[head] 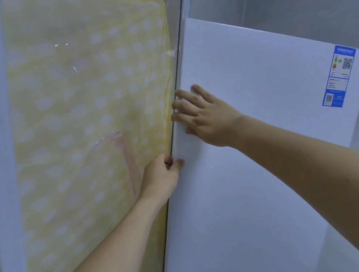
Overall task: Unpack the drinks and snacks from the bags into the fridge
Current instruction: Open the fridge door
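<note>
Hands are working the fridge door (pixel 251 127) edge right now, both of them at its left side where it is meeting the yellow dotted curtain (pixel 85 106). Left hand (pixel 160 176) is curling its fingers into the narrow dark gap, thumb pinching the door's front corner, so it is gripping the edge itself, most likely because no handle is showing on this flat white panel. Right hand (pixel 205 117) is lying flat higher up, fingers spread straight and pressing the face, probably steadying the door while the lower hand is prying. Blue energy label (pixel 339 76) is sitting far right on the panel. Bags, drinks and snacks are nowhere in view, so unpacking is looking not yet begun.
</note>
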{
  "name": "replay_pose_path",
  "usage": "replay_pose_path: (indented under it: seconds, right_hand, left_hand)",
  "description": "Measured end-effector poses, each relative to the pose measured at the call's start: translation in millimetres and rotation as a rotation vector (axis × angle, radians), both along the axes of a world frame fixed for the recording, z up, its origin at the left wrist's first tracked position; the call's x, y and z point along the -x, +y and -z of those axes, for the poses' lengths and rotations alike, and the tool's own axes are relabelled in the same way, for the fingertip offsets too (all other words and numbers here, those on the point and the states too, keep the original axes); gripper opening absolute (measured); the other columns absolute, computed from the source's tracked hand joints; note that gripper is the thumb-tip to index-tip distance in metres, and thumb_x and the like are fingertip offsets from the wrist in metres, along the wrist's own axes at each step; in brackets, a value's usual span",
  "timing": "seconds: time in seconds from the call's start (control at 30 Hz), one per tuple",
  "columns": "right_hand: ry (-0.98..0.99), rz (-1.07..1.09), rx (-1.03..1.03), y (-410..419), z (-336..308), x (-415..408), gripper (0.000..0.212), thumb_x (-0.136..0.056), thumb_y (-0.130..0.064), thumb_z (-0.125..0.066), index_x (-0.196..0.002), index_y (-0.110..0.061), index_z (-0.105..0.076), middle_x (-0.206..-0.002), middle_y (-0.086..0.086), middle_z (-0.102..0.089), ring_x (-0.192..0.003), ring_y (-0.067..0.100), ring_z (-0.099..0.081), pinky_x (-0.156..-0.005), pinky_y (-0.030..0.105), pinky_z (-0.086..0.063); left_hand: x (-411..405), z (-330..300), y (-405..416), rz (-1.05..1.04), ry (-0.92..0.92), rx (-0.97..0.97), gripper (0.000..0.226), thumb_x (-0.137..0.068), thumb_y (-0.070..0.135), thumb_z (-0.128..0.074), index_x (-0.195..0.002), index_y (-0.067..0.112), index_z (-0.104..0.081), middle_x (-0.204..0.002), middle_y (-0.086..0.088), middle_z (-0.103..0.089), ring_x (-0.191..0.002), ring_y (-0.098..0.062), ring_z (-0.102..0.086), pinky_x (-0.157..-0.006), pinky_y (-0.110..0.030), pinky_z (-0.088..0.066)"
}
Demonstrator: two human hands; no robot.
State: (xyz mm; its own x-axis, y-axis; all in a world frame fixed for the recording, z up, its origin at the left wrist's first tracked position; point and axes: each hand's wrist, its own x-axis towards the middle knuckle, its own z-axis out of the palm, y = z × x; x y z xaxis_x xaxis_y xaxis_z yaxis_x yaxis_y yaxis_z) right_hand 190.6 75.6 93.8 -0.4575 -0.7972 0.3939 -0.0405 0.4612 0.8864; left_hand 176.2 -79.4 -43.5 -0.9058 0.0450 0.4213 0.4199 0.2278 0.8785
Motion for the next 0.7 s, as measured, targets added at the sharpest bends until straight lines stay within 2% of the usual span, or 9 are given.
replay_pose_path:
  seconds: [0.2, 0.4, 0.57, 0.7]
  right_hand:
    - [0.009, -0.001, 0.011, -2, 0, -40, 0.04, -0.093, -0.031, -0.047, -0.129, -0.015, -0.054, -0.139, 0.008, -0.048, -0.141, 0.033, -0.032, -0.114, 0.053, -0.025]
    - [0.026, -0.106, 0.032, 3, 4, -100, 0.04, -0.092, -0.031, -0.039, -0.123, -0.013, -0.057, -0.134, 0.008, -0.052, -0.138, 0.034, -0.038, -0.111, 0.052, -0.03]
    - [0.048, -0.214, 0.047, 17, 3, -159, 0.036, -0.093, -0.037, -0.048, -0.117, -0.013, -0.06, -0.131, 0.008, -0.054, -0.134, 0.034, -0.042, -0.11, 0.051, -0.031]
    - [0.054, -0.271, 0.068, 29, 7, -205, 0.034, -0.093, -0.036, -0.044, -0.109, -0.011, -0.062, -0.124, 0.009, -0.057, -0.129, 0.034, -0.046, -0.11, 0.052, -0.032]
  left_hand:
    - [-47, -2, -3, -0.04, 0.019, 0.039, 0.024, -0.091, 0.039, -0.064, -0.085, 0.018, -0.056, -0.079, 0.001, -0.06, -0.067, -0.015, -0.053, -0.059, -0.028, -0.04]
    - [-113, -2, 2, -0.111, 0.058, 0.075, 0.025, -0.09, 0.038, -0.064, -0.082, 0.015, -0.056, -0.07, 0.003, -0.056, -0.062, -0.015, -0.049, -0.053, -0.028, -0.034]
    - [-181, 2, 20, -0.206, 0.096, 0.072, 0.027, -0.09, 0.036, -0.065, -0.079, 0.013, -0.054, -0.069, 0.001, -0.058, -0.064, -0.021, -0.052, -0.057, -0.031, -0.038]
    - [-233, 4, 39, -0.276, 0.126, 0.09, 0.025, -0.09, 0.035, -0.064, -0.08, 0.014, -0.056, -0.071, 0.0, -0.061, -0.07, -0.022, -0.058, -0.058, -0.031, -0.04]
